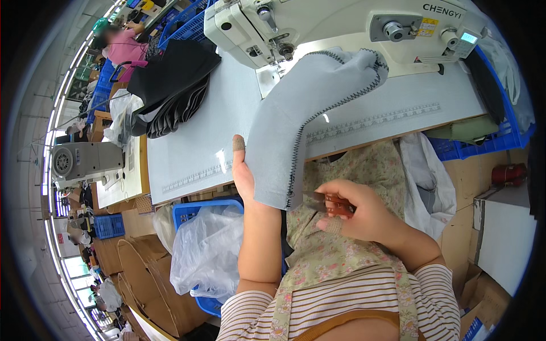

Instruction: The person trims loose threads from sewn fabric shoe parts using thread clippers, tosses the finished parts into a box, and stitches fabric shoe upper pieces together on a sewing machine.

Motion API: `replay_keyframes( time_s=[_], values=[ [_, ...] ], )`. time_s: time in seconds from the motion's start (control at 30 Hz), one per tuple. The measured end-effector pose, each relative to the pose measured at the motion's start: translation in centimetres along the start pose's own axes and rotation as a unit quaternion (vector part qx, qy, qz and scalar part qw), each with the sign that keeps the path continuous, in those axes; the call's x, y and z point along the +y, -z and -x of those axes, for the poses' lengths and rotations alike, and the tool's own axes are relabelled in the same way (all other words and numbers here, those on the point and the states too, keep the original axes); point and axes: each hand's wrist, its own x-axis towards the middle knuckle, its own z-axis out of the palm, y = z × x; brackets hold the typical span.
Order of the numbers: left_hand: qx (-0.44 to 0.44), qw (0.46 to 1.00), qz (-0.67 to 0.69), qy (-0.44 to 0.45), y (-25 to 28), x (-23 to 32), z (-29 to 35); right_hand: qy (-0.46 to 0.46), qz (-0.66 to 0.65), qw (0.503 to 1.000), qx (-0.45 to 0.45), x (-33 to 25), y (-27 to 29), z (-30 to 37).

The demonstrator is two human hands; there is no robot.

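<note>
A light-grey, felt-like sewn piece (278,136) with dark zigzag stitching along its edge hangs bent over the front of the sewing table. My left hand (243,173) supports and holds it from its left side. The thumb, with a tan wrap on its tip, shows; the other fingers are hidden behind the cloth. Just right of the piece's lower end, my right hand (355,210) is closed round small red-brown-handled thread snips (335,204). Their metal blades point toward the stitched edge. Another tan wrap is on this hand's thumb.
A white sewing machine (341,28) stands at the back of the table (193,153). Stacked black cloth pieces (170,85) lie at the left. A blue crate (207,207) with clear plastic bags is below; another blue crate (449,149) is at the right. A person (125,45) sits far left.
</note>
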Motion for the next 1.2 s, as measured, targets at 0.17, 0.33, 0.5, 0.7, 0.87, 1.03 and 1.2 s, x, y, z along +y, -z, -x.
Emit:
replay_keyframes(
  time_s=[0.17, 0.33, 0.5, 0.7, 0.87, 1.03, 1.2],
  values=[
    [-0.027, 1.000, 0.005, -0.009, 0.2, -0.6, -0.1, -0.053, -0.109, 0.990, 0.071, -0.6, -0.8, -1.6],
    [-0.003, 0.998, -0.046, -0.037, 0.1, -1.0, -0.3, -0.097, -0.117, 0.985, 0.085, -0.6, -1.2, -2.7],
    [0.001, 0.999, -0.017, -0.037, -0.1, -1.2, -0.5, -0.069, -0.111, 0.986, 0.103, 0.0, -1.5, -2.9],
    [0.042, 0.996, -0.057, -0.051, 0.1, -1.2, -0.5, -0.016, -0.067, 0.991, 0.117, 0.5, -1.5, -2.4],
    [0.033, 0.999, -0.032, -0.027, -0.2, -1.5, -0.6, 0.011, -0.042, 0.991, 0.125, 0.9, -1.6, -2.4],
    [0.023, 0.999, -0.017, -0.021, 0.2, -1.6, -0.7, -0.012, -0.059, 0.991, 0.123, 0.5, -1.5, -2.9],
    [0.026, 0.999, -0.007, -0.017, 0.1, -1.6, -0.6, 0.019, -0.031, 0.994, 0.108, 1.0, -1.5, -2.7]
  ],
)
